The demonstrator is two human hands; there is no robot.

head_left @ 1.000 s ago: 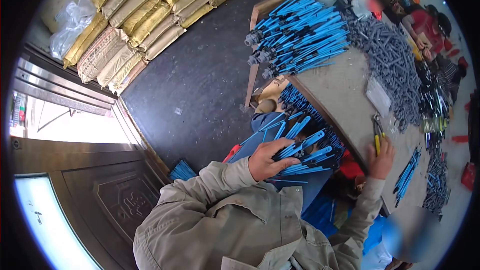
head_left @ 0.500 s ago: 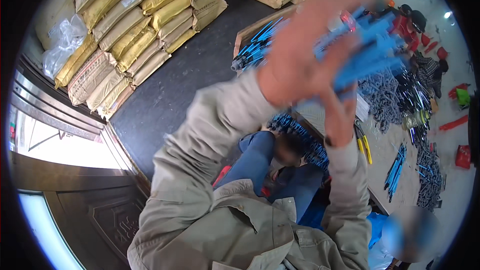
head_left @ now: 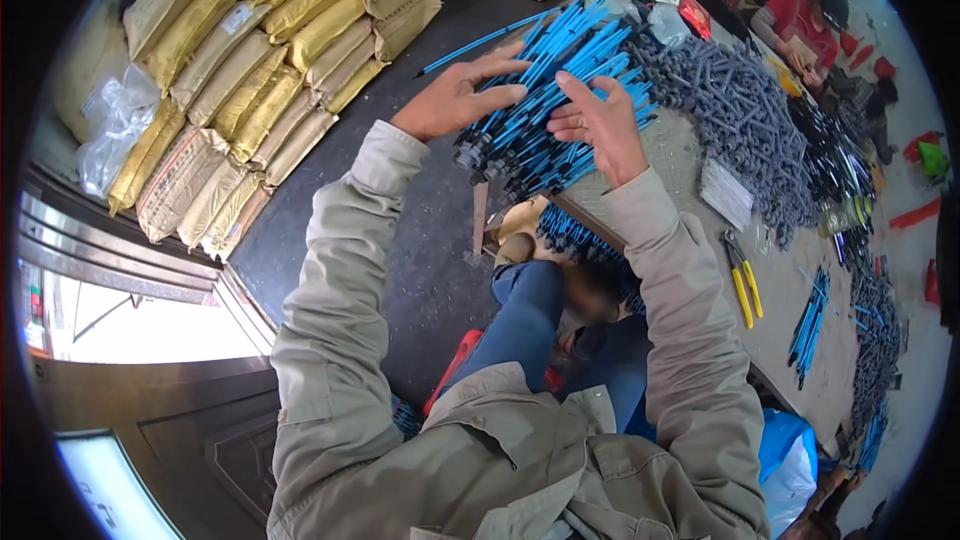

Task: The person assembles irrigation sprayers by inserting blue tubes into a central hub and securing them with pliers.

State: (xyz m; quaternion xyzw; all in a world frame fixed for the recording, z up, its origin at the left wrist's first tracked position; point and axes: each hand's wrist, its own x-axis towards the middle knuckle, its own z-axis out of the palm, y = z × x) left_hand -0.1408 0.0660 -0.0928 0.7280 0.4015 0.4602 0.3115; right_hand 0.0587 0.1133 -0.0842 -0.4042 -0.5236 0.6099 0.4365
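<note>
A heap of thin blue rods [head_left: 575, 70], many with black fittings at their near ends, lies at the far left corner of the work table. To its left is my left hand [head_left: 455, 98], thumb and fingers apart, fingertips at the heap's edge. My right hand [head_left: 608, 128] is over the right side of the heap, palm turned inward and fingers spread and slightly bent. Neither hand grips a rod that I can make out. More blue rods with dark ends [head_left: 575, 230] show below the table edge, partly hidden.
Grey plastic parts [head_left: 735, 120] are heaped right of the rods, by a pale stack of thin strips [head_left: 725, 193]. Yellow-handled pliers [head_left: 742, 280] and a small rod bundle [head_left: 808, 328] lie nearer. Stacked sacks [head_left: 290, 50] stand left; a person in red [head_left: 805, 35] sits far right.
My hands, blurred and raised close together earlier, have come down and parted to either side of the rod heap. The blurred mass of blue rods by them is now a heap at the table corner.
</note>
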